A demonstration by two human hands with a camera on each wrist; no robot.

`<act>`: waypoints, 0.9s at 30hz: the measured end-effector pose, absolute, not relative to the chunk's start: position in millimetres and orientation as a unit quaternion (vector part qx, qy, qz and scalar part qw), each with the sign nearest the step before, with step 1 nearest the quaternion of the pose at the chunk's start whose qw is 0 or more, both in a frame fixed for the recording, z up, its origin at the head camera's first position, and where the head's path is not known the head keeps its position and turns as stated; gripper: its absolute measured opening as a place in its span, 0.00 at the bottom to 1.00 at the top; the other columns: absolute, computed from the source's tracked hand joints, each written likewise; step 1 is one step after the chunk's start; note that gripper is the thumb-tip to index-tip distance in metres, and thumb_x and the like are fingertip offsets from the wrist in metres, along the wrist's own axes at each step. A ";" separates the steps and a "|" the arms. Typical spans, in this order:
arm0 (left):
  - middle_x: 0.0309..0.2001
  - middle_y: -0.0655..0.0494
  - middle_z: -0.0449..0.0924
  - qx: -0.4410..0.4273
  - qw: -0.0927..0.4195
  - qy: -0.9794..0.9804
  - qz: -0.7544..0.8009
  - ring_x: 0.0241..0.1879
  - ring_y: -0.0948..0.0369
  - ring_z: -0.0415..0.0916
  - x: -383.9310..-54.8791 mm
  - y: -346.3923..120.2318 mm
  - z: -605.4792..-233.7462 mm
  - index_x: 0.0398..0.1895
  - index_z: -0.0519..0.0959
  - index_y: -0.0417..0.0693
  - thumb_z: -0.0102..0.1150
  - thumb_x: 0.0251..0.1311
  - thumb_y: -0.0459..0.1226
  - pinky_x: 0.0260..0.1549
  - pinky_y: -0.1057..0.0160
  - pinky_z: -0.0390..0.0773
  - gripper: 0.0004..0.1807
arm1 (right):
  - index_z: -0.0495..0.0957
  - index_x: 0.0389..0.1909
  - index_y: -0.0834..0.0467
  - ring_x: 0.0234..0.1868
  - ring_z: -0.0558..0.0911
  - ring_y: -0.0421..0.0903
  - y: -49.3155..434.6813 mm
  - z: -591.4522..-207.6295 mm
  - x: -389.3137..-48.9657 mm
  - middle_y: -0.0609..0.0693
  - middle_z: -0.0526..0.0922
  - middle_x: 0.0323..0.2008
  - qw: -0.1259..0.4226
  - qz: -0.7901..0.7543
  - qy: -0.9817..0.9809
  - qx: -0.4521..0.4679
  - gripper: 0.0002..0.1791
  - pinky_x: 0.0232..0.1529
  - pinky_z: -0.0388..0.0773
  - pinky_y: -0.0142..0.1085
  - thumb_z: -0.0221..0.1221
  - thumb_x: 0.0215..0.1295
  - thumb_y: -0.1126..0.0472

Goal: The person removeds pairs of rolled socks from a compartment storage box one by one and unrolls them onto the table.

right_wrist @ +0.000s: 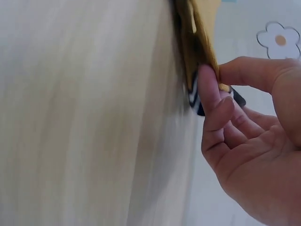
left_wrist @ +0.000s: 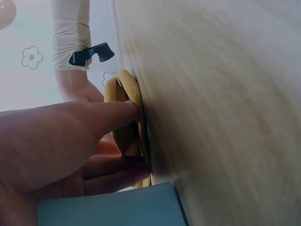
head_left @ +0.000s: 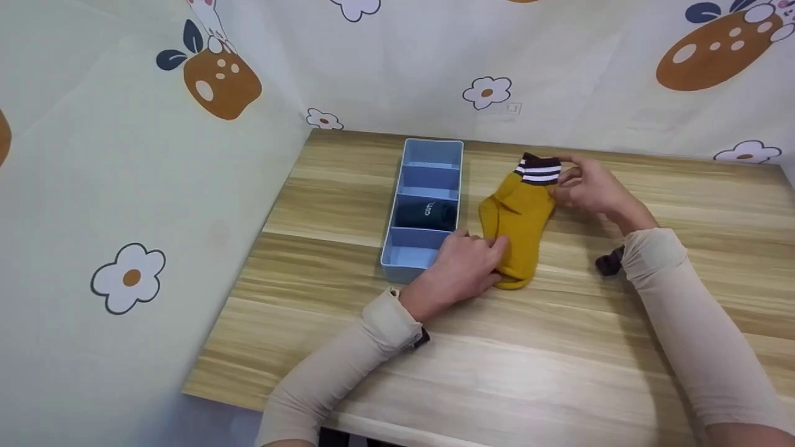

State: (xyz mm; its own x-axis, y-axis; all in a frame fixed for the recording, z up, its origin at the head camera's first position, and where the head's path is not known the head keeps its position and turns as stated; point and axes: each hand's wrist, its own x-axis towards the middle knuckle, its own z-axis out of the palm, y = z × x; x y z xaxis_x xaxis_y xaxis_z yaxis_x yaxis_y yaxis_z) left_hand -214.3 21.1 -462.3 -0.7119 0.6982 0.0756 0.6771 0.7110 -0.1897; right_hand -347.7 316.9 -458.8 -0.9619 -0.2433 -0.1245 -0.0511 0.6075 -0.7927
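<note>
A pair of mustard-yellow socks (head_left: 525,230) lies one over the other on the table, cuffs toward the wall. Their cuffs are dark with white stripes. My right hand (head_left: 593,186) pinches the right edge by the cuffs between thumb and fingers; the right wrist view shows this edge (right_wrist: 207,42) lifted. Near the toe end, my left hand (head_left: 463,267) grips the left side. Its thumb presses on the yellow fabric (left_wrist: 128,82) in the left wrist view, with fingers on the other side. Beside this hand stands a blue divided box (head_left: 404,273).
The box has a row of compartments, one holding a dark rolled bundle (head_left: 413,214) with white lettering. A patterned wall covering (head_left: 404,74) borders the wooden table (head_left: 310,248) at the back and left. Black straps sit at both wrists.
</note>
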 end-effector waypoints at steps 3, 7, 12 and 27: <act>0.40 0.62 0.88 -0.370 0.069 -0.924 0.068 0.38 0.56 0.90 -214.5 21.8 -462.2 0.62 0.74 0.53 0.61 0.74 0.59 0.46 0.56 0.82 0.26 | 0.57 0.84 0.64 0.42 0.81 0.32 328.0 -457.9 -347.1 0.72 0.82 0.59 0.123 -0.425 0.893 -0.082 0.45 0.39 0.82 0.27 0.66 0.70 0.70; 0.45 0.62 0.89 -0.366 0.053 -0.926 0.073 0.42 0.56 0.90 -214.3 22.6 -461.3 0.65 0.73 0.53 0.61 0.74 0.60 0.51 0.55 0.82 0.29 | 0.52 0.84 0.69 0.39 0.82 0.30 340.4 -458.6 -346.2 0.78 0.80 0.60 0.140 -0.413 0.896 -0.085 0.46 0.39 0.81 0.26 0.64 0.70 0.71; 0.46 0.62 0.89 -0.361 0.038 -0.928 0.089 0.43 0.56 0.90 -213.7 23.4 -460.1 0.69 0.71 0.52 0.60 0.74 0.62 0.55 0.54 0.83 0.32 | 0.50 0.84 0.70 0.40 0.81 0.34 349.5 -457.2 -344.4 0.78 0.78 0.61 0.143 -0.388 0.908 -0.067 0.47 0.39 0.80 0.24 0.64 0.71 0.70; 0.54 0.60 0.88 -0.368 0.006 -0.926 0.087 0.51 0.56 0.88 -215.9 25.2 -459.7 0.62 0.82 0.56 0.57 0.77 0.60 0.66 0.49 0.79 0.24 | 0.82 0.54 0.65 0.49 0.80 0.62 320.7 -447.2 -321.2 0.67 0.83 0.52 0.002 -0.261 0.961 -0.095 0.18 0.50 0.78 0.54 0.68 0.71 0.57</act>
